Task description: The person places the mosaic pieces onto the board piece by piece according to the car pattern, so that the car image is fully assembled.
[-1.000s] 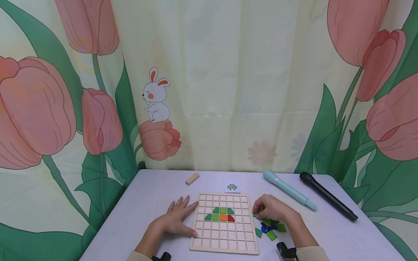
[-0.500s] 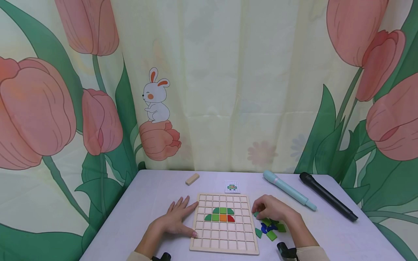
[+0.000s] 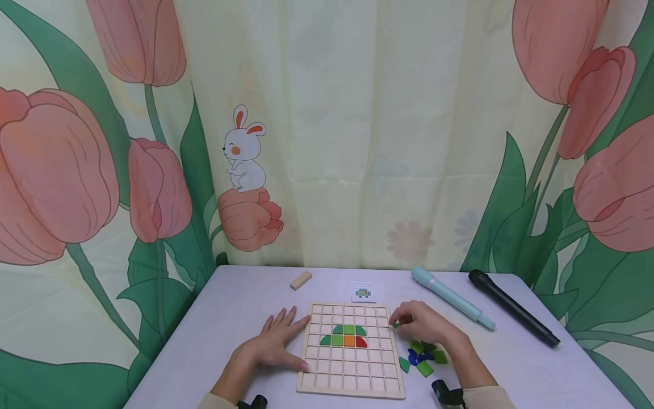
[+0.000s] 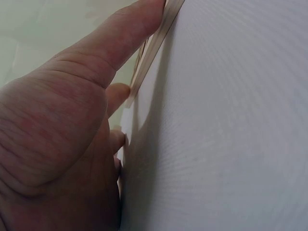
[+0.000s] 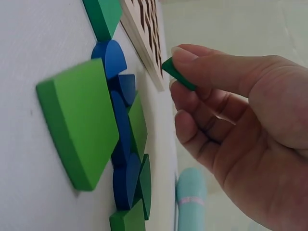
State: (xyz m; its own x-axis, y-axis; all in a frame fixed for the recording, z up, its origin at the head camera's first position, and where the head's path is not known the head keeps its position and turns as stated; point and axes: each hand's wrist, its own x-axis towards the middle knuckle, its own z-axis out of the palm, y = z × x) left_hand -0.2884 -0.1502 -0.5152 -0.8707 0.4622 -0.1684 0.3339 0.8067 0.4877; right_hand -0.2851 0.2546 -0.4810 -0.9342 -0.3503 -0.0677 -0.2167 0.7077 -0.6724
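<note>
A wooden grid board [image 3: 352, 369] lies on the table, with green, orange and red pieces forming two rows in its cells. My left hand [image 3: 273, 343] is spread at the board's left side, thumb and index finger touching its edge; the left wrist view shows the thumb [image 4: 120, 36] on the wooden rim. Beside the board's right edge, my right hand [image 3: 424, 324] pinches a dark green piece [image 5: 177, 74] between thumb and index finger, above the table. Loose green pieces [image 3: 425, 369] and blue pieces [image 3: 413, 358] lie below that hand.
Behind the board lies a small picture card [image 3: 363, 292] with a printed pattern. A wooden block [image 3: 301, 280] is at the back left. A light blue microphone-shaped stick [image 3: 452, 298] and a black one [image 3: 513, 308] lie at the right. A flowered curtain [image 3: 332, 136] hangs behind the table.
My right hand has lifted the dark green piece from the edge of the pile and moved slightly up and left toward the board. The left hand has stayed in place.
</note>
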